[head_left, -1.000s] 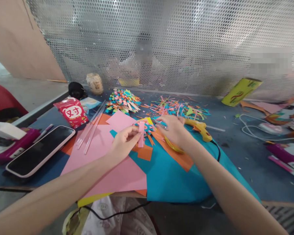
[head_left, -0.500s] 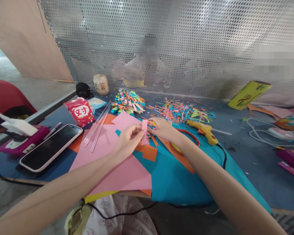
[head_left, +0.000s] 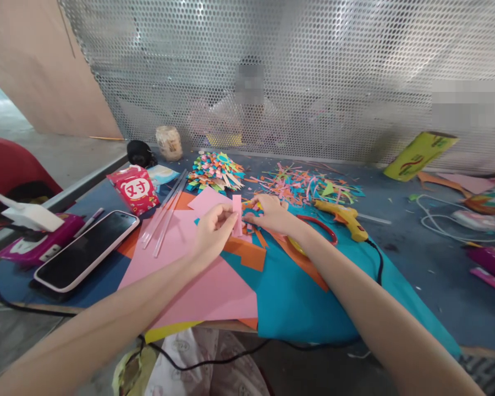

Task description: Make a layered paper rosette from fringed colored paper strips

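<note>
A narrow pink paper strip (head_left: 237, 215) stands upright in my left hand (head_left: 215, 228), pinched between thumb and fingers. My right hand (head_left: 273, 213) is just to its right, fingers curved and apart, with small orange and yellow bits of paper showing beside the fingertips. Under the hands lie a pink sheet (head_left: 193, 291), a notched orange piece (head_left: 252, 257) and a large blue sheet (head_left: 305, 313). Scissors with a red and yellow handle (head_left: 328, 231) lie partly hidden beneath my right forearm.
Behind the hands are a pile of folded colored paper pieces (head_left: 216, 170) and a heap of paper shreds (head_left: 309, 184). A yellow glue gun (head_left: 346, 218) lies at right. Clear sticks (head_left: 165, 217), a phone (head_left: 86, 250), a red packet (head_left: 134, 190) and a power strip (head_left: 41, 242) are at left.
My left hand has shifted slightly left with the pink strip. My right hand's fingertips have come away from the strip, leaving a gap.
</note>
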A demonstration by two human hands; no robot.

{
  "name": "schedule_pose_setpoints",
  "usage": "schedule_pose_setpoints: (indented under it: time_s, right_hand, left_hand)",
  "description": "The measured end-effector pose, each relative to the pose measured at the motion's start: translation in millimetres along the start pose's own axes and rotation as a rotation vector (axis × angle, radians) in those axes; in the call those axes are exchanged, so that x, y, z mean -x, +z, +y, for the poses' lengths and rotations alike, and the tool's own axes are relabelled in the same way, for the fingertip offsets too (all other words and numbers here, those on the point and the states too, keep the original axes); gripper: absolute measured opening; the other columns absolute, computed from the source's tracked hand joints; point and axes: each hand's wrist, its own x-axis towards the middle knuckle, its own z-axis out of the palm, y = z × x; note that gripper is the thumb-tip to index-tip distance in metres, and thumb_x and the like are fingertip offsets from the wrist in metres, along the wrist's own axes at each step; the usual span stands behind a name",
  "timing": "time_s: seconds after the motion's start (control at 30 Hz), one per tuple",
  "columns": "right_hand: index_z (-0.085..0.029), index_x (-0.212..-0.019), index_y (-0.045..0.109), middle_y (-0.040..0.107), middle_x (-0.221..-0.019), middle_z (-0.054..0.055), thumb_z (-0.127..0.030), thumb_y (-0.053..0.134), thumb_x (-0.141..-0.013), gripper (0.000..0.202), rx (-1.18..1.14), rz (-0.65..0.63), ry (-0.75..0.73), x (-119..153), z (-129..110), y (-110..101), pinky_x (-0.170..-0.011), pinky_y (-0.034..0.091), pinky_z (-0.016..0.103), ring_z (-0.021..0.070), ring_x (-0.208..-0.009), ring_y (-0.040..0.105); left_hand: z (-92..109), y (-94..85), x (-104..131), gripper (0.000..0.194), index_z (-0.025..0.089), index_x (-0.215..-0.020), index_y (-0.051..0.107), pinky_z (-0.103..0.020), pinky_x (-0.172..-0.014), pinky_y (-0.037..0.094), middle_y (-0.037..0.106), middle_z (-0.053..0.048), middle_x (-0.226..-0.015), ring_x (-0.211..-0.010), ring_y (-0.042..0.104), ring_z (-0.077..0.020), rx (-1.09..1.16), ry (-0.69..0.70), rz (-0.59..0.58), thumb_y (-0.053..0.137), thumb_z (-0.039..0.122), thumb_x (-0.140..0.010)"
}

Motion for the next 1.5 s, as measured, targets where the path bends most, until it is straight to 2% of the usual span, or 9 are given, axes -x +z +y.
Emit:
schedule_pose_setpoints:
  time_s: [0.13,0.4,0.6,0.8,0.9,1.03,1.13,1.27,1.5]
  right_hand:
    - [-0.021,-0.094,0.053,0.060,-0.115,0.009,-0.045,0.069,-0.068,0.039,-0.060,0.018,0.019,1.7,-3.2,-7.2,-0.094,0.033,0.047,0.0312,-0.113,0.049]
    - [-0.022,-0.092,0.050,0.067,-0.103,0.004,-0.036,0.068,-0.072,0.031,-0.250,-0.109,-0.057,6.5,-9.3,-7.0,-0.091,0.041,0.039,0.0216,-0.102,0.061]
    - [-0.020,-0.105,0.050,0.060,-0.108,0.006,-0.027,0.074,-0.064,0.048,-0.375,-0.124,-0.062,6.8,-11.8,-10.2,-0.082,0.048,0.034,0.0180,-0.095,0.060]
    - [-0.020,-0.116,0.054,0.059,-0.110,0.009,-0.017,0.077,-0.053,0.067,-0.600,-0.195,0.121,11.2,-9.8,-24.1,-0.071,0.051,0.035,0.0194,-0.084,0.062]
    - [-0.023,-0.101,0.064,0.065,-0.092,0.005,-0.020,0.079,-0.051,0.052,-0.622,-0.247,0.141,15.8,-2.3,-33.6,-0.073,0.051,0.036,0.0236,-0.089,0.062]
    - [-0.024,-0.078,0.063,0.066,-0.075,0.000,-0.022,0.080,-0.050,0.033,-0.678,-0.285,0.129,23.1,5.9,-52.4,-0.063,0.049,0.031,0.0186,-0.071,0.063]
    - [-0.022,-0.073,0.060,0.062,-0.066,-0.003,-0.029,0.080,-0.055,0.028,-0.683,-0.239,0.131,29.7,8.2,-68.7,-0.056,0.045,0.028,0.0137,-0.059,0.059]
    - [-0.021,-0.076,0.059,0.064,-0.069,-0.003,-0.033,0.080,-0.058,0.030,-0.781,-0.115,0.109,37.4,11.4,-83.8,-0.060,0.047,0.028,0.0128,-0.062,0.061]
    - [-0.022,-0.080,0.060,0.062,-0.064,-0.005,-0.031,0.083,-0.055,0.035,-1.058,0.089,0.171,37.8,13.4,-84.3,-0.045,0.042,0.022,0.0086,-0.052,0.055]
  left_hand:
    - [0.7,0.4,0.1,0.024,0.017,-0.076,0.054,-0.019,-0.042,0.035,0.054,0.005,-0.056,-0.044,0.045,-0.0065,0.023,-0.026,0.031,0.064,0.038,-0.071]
    - [3.3,-1.6,0.8,0.018,0.017,-0.074,0.053,-0.019,-0.046,0.036,0.052,0.006,-0.053,-0.045,0.045,-0.0064,0.010,0.009,0.004,0.062,0.032,-0.076]
    - [1.8,-2.6,1.1,0.016,0.017,-0.075,0.053,-0.019,-0.047,0.036,0.053,0.006,-0.055,-0.046,0.046,-0.0063,-0.006,0.021,-0.019,0.060,0.031,-0.079]
    - [1.5,-2.7,0.9,0.017,0.017,-0.075,0.053,-0.020,-0.044,0.036,0.050,0.006,-0.055,-0.044,0.045,-0.0064,-0.039,-0.007,0.038,0.060,0.033,-0.078]
    - [1.0,-2.8,1.2,0.020,0.017,-0.076,0.053,-0.020,-0.044,0.037,0.051,0.006,-0.054,-0.042,0.045,-0.0061,-0.032,-0.012,0.026,0.059,0.036,-0.080]
    - [2.4,-2.5,2.0,0.022,0.017,-0.084,0.055,-0.020,-0.046,0.040,0.062,0.002,-0.062,-0.048,0.056,-0.0089,0.018,-0.018,-0.014,0.060,0.038,-0.079]
    - [3.4,-1.9,2.4,0.025,0.017,-0.091,0.057,-0.021,-0.047,0.042,0.068,-0.001,-0.067,-0.051,0.060,-0.0109,0.002,-0.026,-0.014,0.061,0.038,-0.078]
    - [2.6,-1.4,2.7,0.024,0.017,-0.087,0.057,-0.020,-0.046,0.042,0.070,-0.001,-0.066,-0.050,0.062,-0.0113,0.012,-0.030,-0.005,0.061,0.038,-0.078]
    - [3.2,-1.6,3.4,0.025,0.016,-0.084,0.058,-0.019,-0.042,0.039,0.070,-0.003,-0.074,-0.049,0.062,-0.0109,0.031,-0.055,-0.028,0.060,0.040,-0.078]
